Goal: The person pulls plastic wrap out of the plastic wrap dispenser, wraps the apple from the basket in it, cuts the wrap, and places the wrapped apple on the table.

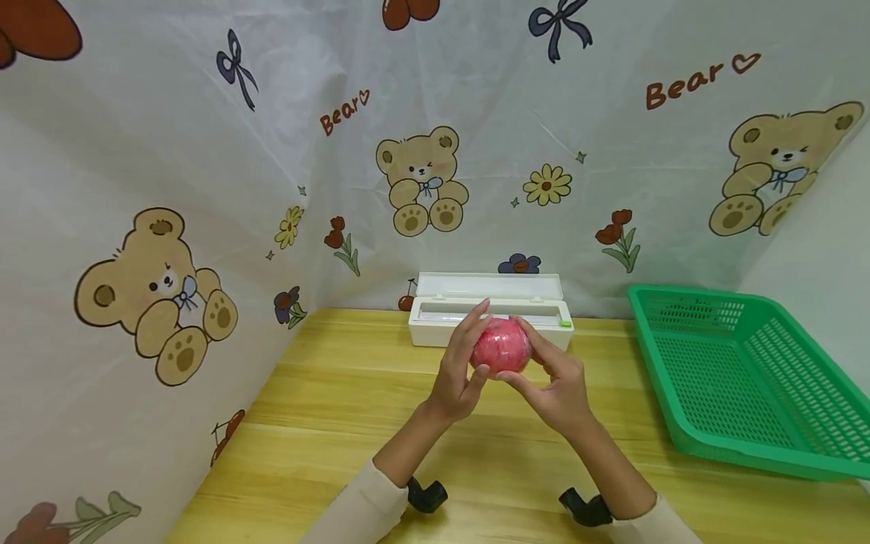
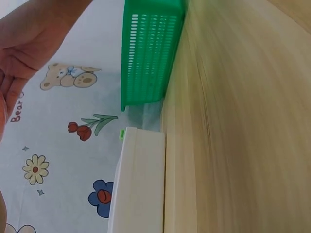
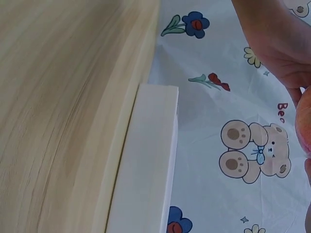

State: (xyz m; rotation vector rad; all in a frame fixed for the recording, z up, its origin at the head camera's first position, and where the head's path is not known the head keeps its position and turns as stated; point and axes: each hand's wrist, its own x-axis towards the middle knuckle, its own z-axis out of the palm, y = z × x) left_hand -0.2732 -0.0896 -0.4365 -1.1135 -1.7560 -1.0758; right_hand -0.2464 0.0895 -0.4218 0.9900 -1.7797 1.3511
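A round pinkish-red fruit (image 1: 501, 346) with a shiny film-like surface is held up between both hands, above the table. My left hand (image 1: 457, 378) grips its left side, fingers up along it and thumb below. On the opposite side, my right hand (image 1: 559, 384) holds it with fingertips at the top and thumb underneath. Behind the hands stands a white box (image 1: 435, 332) with its lid raised and a small green piece at its right end. The right wrist view catches the fruit (image 3: 304, 121) only at its edge, and the left hand (image 3: 284, 46) beside it.
A green perforated basket (image 1: 669, 378) sits on the right of the wooden table (image 1: 326, 423). A white cloth (image 1: 489, 91) printed with bears and flowers hangs behind and along the left side. Black straps or mounts (image 1: 427, 496) are at both wrists.
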